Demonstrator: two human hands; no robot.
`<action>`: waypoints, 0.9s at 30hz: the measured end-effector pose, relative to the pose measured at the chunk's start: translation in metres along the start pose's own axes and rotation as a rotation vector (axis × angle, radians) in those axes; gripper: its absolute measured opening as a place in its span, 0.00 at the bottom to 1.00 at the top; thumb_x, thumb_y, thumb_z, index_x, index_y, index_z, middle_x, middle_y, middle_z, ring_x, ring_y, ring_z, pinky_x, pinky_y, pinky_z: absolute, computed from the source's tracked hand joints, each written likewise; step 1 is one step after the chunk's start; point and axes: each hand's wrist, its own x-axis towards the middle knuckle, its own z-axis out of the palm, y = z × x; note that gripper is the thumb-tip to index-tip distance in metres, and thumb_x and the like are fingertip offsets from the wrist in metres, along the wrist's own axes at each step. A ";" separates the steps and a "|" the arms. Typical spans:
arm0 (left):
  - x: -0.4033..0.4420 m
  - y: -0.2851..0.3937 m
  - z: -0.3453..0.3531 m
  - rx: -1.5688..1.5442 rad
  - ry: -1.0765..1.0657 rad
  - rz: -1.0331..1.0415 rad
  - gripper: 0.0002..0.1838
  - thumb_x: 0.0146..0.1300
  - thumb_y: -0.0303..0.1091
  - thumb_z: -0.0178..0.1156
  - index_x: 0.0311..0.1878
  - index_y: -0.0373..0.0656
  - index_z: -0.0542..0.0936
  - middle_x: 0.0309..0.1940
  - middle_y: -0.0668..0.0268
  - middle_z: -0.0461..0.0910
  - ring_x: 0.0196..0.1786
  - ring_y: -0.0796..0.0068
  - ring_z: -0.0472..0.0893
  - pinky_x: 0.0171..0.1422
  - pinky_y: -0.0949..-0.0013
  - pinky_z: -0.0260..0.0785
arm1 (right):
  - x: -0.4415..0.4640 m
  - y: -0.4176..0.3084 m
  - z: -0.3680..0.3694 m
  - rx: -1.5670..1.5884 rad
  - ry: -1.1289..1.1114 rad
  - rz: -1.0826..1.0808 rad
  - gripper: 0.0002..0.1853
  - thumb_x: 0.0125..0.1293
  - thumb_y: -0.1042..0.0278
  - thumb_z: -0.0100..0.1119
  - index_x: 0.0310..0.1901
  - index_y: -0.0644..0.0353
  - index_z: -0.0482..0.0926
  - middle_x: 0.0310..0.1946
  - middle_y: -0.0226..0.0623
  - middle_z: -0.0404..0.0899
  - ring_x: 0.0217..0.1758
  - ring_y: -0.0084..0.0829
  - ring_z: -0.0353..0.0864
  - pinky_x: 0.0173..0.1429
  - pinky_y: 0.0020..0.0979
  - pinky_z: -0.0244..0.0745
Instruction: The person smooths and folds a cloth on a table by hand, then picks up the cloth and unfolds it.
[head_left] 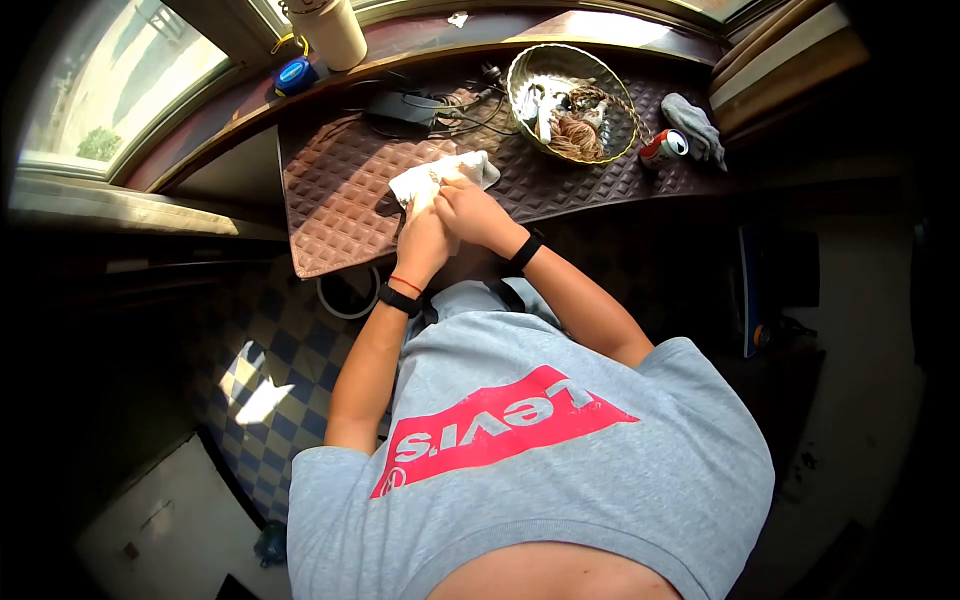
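A white cloth lies bunched at the front part of the quilted brown table mat, brightly lit by the sun. My left hand, with a red string and a black band at the wrist, holds the cloth at its near side. My right hand, a black band on its wrist, is pinched against the cloth beside the left one. Both hands touch each other. Between the fingertips the detail is washed out by glare.
Behind the hands lie a black adapter with cables and a basket of yarn. To the right are a red can and a grey cloth. A blue tape measure and a beige cylinder stand on the sill.
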 end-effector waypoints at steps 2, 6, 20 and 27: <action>0.012 -0.013 0.050 0.105 0.248 0.215 0.28 0.64 0.31 0.62 0.68 0.33 0.76 0.68 0.43 0.76 0.72 0.36 0.69 0.78 0.48 0.63 | -0.018 0.011 -0.016 0.095 0.057 0.068 0.19 0.73 0.60 0.53 0.37 0.72 0.83 0.42 0.57 0.82 0.47 0.55 0.82 0.59 0.47 0.77; 0.019 0.040 0.067 0.071 0.173 0.155 0.29 0.65 0.32 0.62 0.70 0.34 0.76 0.75 0.44 0.69 0.82 0.39 0.60 0.84 0.44 0.56 | -0.051 0.040 -0.036 0.076 0.208 0.063 0.19 0.74 0.59 0.54 0.41 0.71 0.84 0.50 0.56 0.83 0.55 0.54 0.82 0.63 0.45 0.78; 0.060 0.143 0.156 0.256 0.238 0.337 0.33 0.62 0.35 0.62 0.70 0.29 0.74 0.76 0.43 0.67 0.81 0.39 0.59 0.83 0.36 0.50 | -0.147 0.123 -0.129 0.000 0.200 0.183 0.20 0.72 0.60 0.59 0.57 0.66 0.83 0.65 0.50 0.80 0.67 0.48 0.79 0.72 0.42 0.73; 0.054 0.139 0.155 0.286 0.243 0.302 0.34 0.59 0.31 0.66 0.71 0.36 0.75 0.80 0.55 0.64 0.84 0.47 0.57 0.85 0.43 0.52 | -0.153 0.128 -0.121 -0.077 0.221 0.124 0.23 0.72 0.59 0.60 0.62 0.65 0.81 0.68 0.54 0.77 0.72 0.52 0.74 0.77 0.45 0.68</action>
